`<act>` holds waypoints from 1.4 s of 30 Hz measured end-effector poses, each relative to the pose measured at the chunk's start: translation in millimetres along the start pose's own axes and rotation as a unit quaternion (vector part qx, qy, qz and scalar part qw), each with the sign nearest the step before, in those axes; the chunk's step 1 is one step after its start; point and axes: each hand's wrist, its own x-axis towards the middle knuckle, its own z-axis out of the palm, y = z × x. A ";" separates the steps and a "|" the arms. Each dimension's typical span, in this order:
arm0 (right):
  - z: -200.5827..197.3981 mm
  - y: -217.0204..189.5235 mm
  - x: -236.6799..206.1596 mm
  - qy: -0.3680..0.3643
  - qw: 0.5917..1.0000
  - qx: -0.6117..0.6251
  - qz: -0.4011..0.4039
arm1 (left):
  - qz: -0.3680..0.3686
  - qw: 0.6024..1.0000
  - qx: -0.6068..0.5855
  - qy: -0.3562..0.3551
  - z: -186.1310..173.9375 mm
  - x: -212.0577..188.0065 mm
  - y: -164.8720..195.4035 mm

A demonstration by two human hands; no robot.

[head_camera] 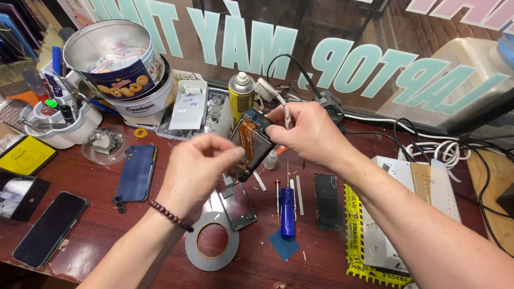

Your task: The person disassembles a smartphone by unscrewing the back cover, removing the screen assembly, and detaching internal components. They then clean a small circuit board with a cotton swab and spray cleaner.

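- While both hands meet at the centre of the frame, the left hand (195,171) pinches the lower left edge of an opened phone body (250,144) between thumb and forefinger, its grip clamped on that part.
- The right hand (310,134) closes its grip on the upper right corner of the same phone body, which is held tilted above the worktop (96,230), its orange-brown inner side and a small blue board at the top facing the camera.
- A thin white tool (285,115) sticks out between the right hand's fingers; whether it touches the phone body I cannot tell.
- A bead bracelet (170,215) circles the left wrist.
- Just below the hands, low in the middle of the frame, lie a second dark phone frame (238,206), a blue-handled screwdriver (287,208) on a small blue square, and a black phone panel (327,202) to its right.
- A grey roll of tape (212,247) lies flat at the lower centre, near the left forearm.
- At left of centre a blue phone (136,172) lies face down; a black phone (51,227) sits at the lower left.
- In the upper left stand round biscuit tins (120,64), stacked, with a white tool holder (59,120) beside them.
- Behind the hands, at upper centre, a yellow spray can (241,93) stands upright.
- At the right, a white box (412,203) with yellow tape lies among cables (439,150).
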 end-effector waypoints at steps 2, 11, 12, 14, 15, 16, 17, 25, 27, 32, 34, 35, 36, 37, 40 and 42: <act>-7.1 -6.0 -3.4 -0.039 0.999 0.004 0.005 | 0.364 0.919 0.128 0.077 -3.9 6.7 9.7; -11.3 -27.4 -12.1 -0.083 0.992 0.099 0.003 | 0.171 0.964 -0.127 -0.156 7.2 20.9 -3.0; -11.6 -25.5 -12.2 -0.078 0.989 0.122 0.006 | 0.170 0.962 -0.150 -0.152 8.6 19.8 -5.9; -11.4 -20.5 -13.2 -0.076 0.986 0.149 0.002 | 0.205 0.960 -0.134 -0.135 10.5 17.2 -9.8; -10.6 -18.1 -13.8 -0.078 0.985 0.155 -0.006 | 0.223 0.959 -0.124 -0.126 10.8 16.3 -10.7; -9.6 -16.1 -15.0 -0.080 0.984 0.161 -0.013 | 0.235 0.957 -0.119 -0.121 11.3 15.3 -11.4; -8.4 -14.7 -15.6 -0.076 0.986 0.149 -0.010 | 0.246 0.955 -0.114 -0.116 11.6 14.5 -11.8; -13.9 2.6 31.2 -0.035 0.990 -0.031 0.132 | 0.160 0.967 -0.186 -0.062 7.4 23.5 -20.5; -14.2 16.1 58.0 -0.019 0.993 -0.036 0.110 | 0.118 0.975 -0.184 -0.029 0.4 29.4 -24.4; 8.3 45.4 113.9 -0.005 0.969 -0.237 -0.067 | 0.130 0.967 -0.220 -0.018 -14.5 42.9 -35.7; 20.9 47.3 125.6 0.027 0.941 -0.308 -0.138 | 0.119 0.968 -0.222 -0.011 -16.7 46.9 -39.4; 25.9 45.9 129.5 0.001 0.936 -0.339 -0.092 | 0.113 0.970 -0.213 -0.002 -16.7 48.5 -40.7; 30.4 43.5 132.0 -0.024 0.928 -0.368 -0.045 | 0.106 0.973 -0.204 0.007 -17.0 49.9 -41.7; 33.6 40.8 133.2 -0.047 0.915 -0.400 0.005 | 0.105 0.974 -0.202 0.007 -17.7 50.8 -42.3; 39.1 33.8 133.0 -0.054 0.894 -0.444 0.027 | 0.097 0.976 -0.197 0.005 -15.6 52.5 -41.6; 40.7 32.4 131.4 -0.042 0.897 -0.439 0.026 | 0.088 0.977 -0.192 0.008 -13.0 52.3 -39.8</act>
